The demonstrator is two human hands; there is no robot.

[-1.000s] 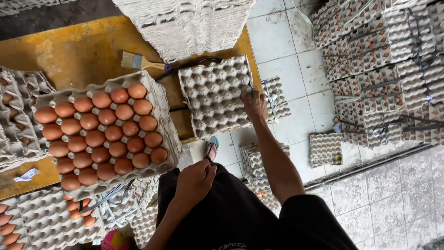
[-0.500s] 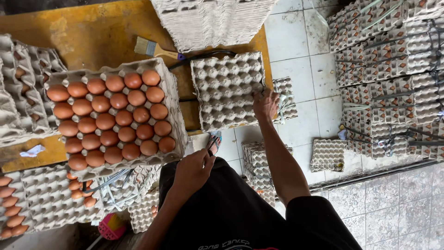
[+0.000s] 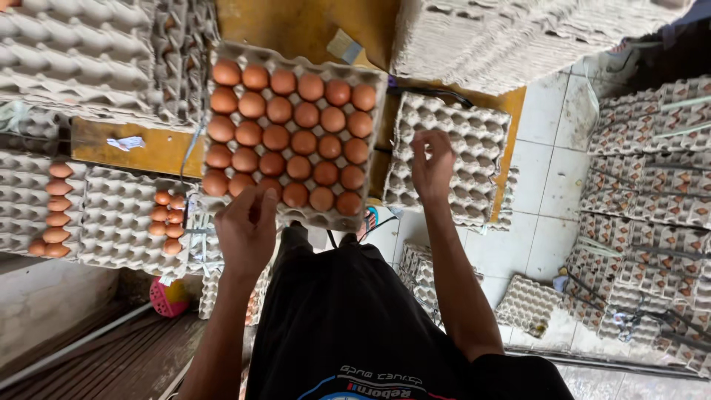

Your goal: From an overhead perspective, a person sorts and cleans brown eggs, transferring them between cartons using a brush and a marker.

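A grey pulp tray (image 3: 374, 81) full of brown eggs (image 3: 289, 137) rests on a stack on the yellow table (image 3: 296, 26). My left hand (image 3: 246, 231) is at its near edge, fingers curled onto the rim by the closest eggs. To the right sits a stack of empty pulp trays (image 3: 474, 159). My right hand (image 3: 432, 164) is over that stack, fingers bent and pinched on the top empty tray. My black shirt (image 3: 348, 326) fills the bottom of the view.
Tall piles of empty trays (image 3: 89, 52) stand at the left and top right. Partly filled trays (image 3: 118, 215) with a few eggs lie at the lower left. Stacked egg trays (image 3: 652, 185) line the right side on the white tiled floor (image 3: 544, 230). A brush (image 3: 344, 46) lies on the table.
My left hand rose from near my waist to the near rim of the full egg tray. My right hand moved from the empty tray's near edge further over it.
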